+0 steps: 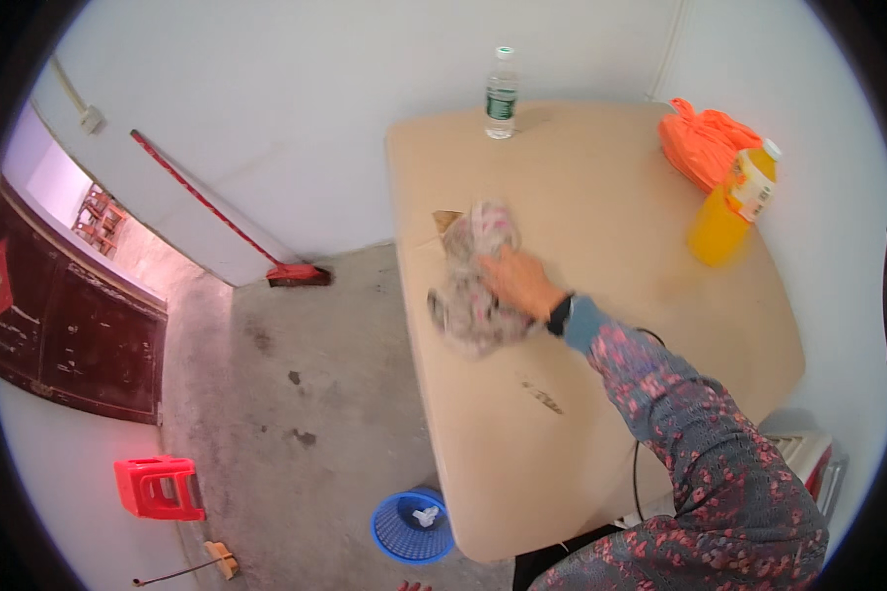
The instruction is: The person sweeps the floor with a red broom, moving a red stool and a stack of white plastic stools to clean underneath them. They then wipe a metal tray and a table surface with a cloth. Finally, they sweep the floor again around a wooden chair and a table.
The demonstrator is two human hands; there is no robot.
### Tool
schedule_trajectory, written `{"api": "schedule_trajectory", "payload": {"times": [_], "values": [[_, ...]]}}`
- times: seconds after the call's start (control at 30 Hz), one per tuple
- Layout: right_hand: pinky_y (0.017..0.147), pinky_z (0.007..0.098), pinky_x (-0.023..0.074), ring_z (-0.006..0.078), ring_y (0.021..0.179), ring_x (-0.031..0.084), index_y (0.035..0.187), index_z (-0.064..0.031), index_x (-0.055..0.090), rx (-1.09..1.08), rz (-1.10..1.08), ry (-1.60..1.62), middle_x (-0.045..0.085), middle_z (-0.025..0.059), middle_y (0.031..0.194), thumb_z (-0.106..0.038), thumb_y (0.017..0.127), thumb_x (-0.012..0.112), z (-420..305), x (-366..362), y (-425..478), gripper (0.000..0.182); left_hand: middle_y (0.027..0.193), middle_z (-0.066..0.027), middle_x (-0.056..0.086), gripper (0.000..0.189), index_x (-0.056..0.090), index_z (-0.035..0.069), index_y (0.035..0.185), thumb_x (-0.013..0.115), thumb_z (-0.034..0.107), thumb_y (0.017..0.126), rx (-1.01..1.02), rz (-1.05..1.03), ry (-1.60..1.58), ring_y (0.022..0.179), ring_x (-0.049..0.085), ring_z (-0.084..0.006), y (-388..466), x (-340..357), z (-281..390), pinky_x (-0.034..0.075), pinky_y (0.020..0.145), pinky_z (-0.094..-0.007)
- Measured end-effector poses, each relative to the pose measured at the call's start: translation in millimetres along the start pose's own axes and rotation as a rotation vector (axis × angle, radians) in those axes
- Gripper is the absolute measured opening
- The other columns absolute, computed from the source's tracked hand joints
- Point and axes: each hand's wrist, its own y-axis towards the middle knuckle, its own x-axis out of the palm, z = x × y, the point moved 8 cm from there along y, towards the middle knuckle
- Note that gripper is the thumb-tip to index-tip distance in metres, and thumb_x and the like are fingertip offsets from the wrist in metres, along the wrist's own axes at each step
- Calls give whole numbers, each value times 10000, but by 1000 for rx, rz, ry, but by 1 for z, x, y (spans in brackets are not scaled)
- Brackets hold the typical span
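Note:
A crumpled, patterned grey-and-pink cloth (pixel 480 310) lies on the beige table (pixel 606 451), near its left edge. My right hand (pixel 521 281) presses on the cloth from above, its fingers partly sunk in the folds; the hand and cloth are slightly blurred. Of my left hand (pixel 414 586), only fingertips show at the bottom rim, so its hold cannot be told. A brown torn patch (pixel 446 219) shows beside the cloth's upper end. Nearer to me there is a dark worn mark (pixel 543 397) on the tabletop.
A clear water bottle (pixel 500 103) stands at the table's far edge. An orange plastic bag (pixel 702 144) and a bottle of orange drink (pixel 732 207) are at the right. On the floor are a blue basket (pixel 395 547), a red stool (pixel 159 487) and a broom (pixel 299 275).

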Motion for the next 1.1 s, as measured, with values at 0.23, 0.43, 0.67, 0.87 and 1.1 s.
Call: {"api": "schedule_trajectory", "payload": {"times": [0.23, 0.43, 0.67, 0.87, 1.1], "values": [[649, 374, 445, 278, 832, 481, 1135, -280, 539, -288, -385, 261, 440, 88, 868, -199, 655, 710, -56, -67, -259, 516, 1211, -164, 489, 553, 384, 8, 1286, 432, 407, 906, -119, -55, 16, 1043, 526, -294, 19, 77, -2, 425, 865, -388], [744, 390, 444, 306, 838, 507, 1141, -151, 541, 304, -316, -109, 534, 123, 887, -157, 715, 609, 174, -132, -403, 431, 1160, -161, 522, 598, 411, 28, 1259, 471, 474, 865, -8, 6, 41, 981, 564, -278, -13, 80, 1, 454, 796, -365], [705, 482, 426, 382, 837, 548, 1165, -10, 474, 909, -171, -486, 583, 238, 893, -280, 864, 513, 398, -187, -541, 407, 1165, -143, 516, 558, 422, 50, 1262, 456, 461, 884, 200, 286, -220, 993, 552, -252, -105, -27, -3, 442, 819, -335], [691, 466, 428, 399, 821, 542, 1146, 13, 487, 388, -51, -173, 564, 253, 854, -299, 830, 550, 248, -131, -452, 448, 1168, -144, 508, 566, 428, 50, 1253, 473, 470, 876, 317, 739, -349, 1002, 545, -242, -243, -112, -50, 437, 828, -321], [715, 441, 433, 397, 829, 537, 1149, 0, 510, 69, -119, 21, 546, 244, 929, -310, 760, 623, 27, -87, -316, 510, 1097, -159, 560, 527, 467, 20, 1192, 500, 436, 871, 198, 720, -571, 940, 585, -256, -283, -75, -152, 472, 782, -334]]}}
